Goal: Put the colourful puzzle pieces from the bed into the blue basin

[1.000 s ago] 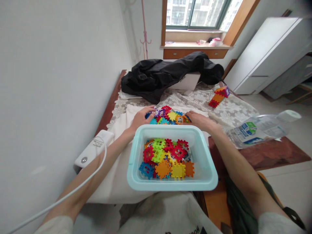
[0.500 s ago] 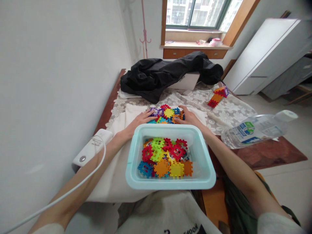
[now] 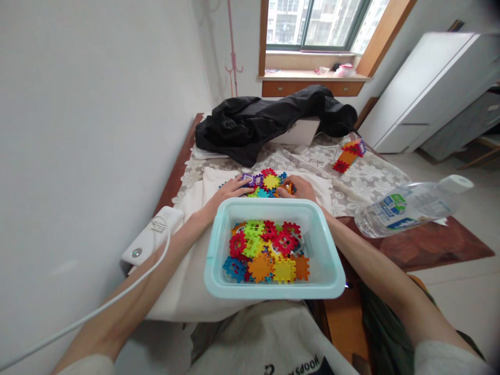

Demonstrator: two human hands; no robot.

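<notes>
Left forearm and right forearm extended forward, left hand palm down, right hand curled inward

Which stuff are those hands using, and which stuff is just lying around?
Being used, it seems:
- colourful toy pieces, by the left hand
- orange piece, in the right hand
- blue tub of pieces
- maybe the joined orange-and-red shape: similar pieces

Just lying around:
- black cloth
- plastic bottle

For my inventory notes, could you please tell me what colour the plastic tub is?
The plastic tub is pale aqua, seen best in the head view.
</notes>
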